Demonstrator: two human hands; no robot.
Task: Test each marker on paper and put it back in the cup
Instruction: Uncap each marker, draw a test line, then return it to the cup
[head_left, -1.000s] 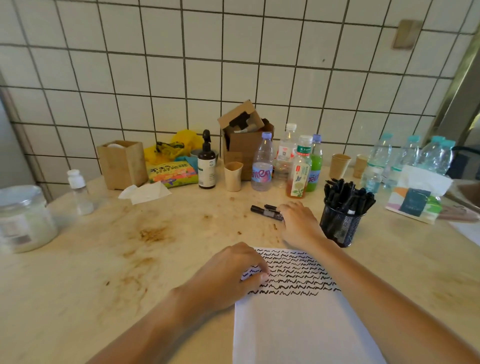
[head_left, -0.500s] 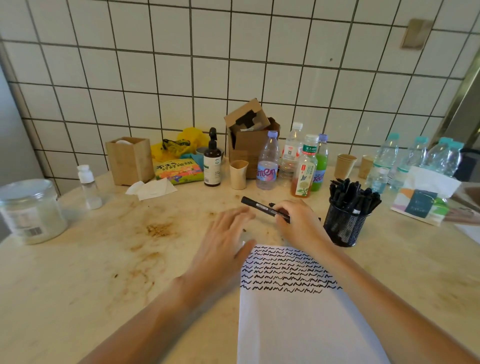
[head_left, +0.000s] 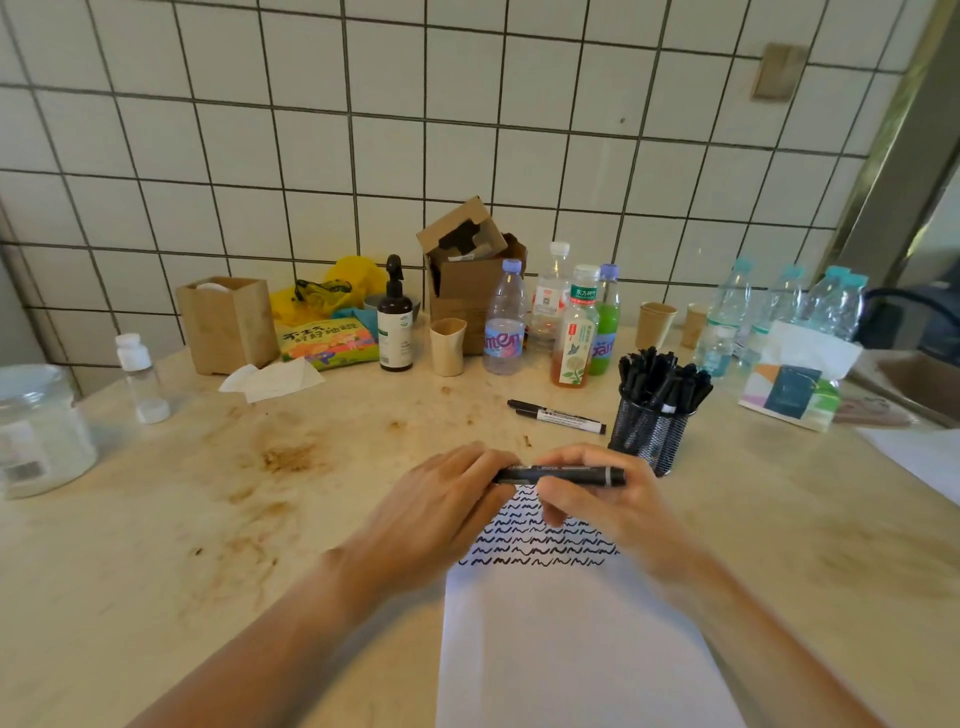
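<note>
Both hands' fingers (head_left: 558, 499) pinch marker (head_left: 561, 475) — level.

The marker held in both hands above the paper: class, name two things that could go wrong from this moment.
1. Both hands, left and right, grip the marker as if to pull its cap off; a jerk could streak ink across the paper or fingers.
2. The mesh cup stands packed with markers beside the right hand; an elbow or a forced return could tip it.
3. The two loose markers could get skipped.

The left hand (head_left: 447, 512) hides the held marker's (head_left: 563, 475) left end; the paper (head_left: 571, 649) runs off the bottom edge.
</note>
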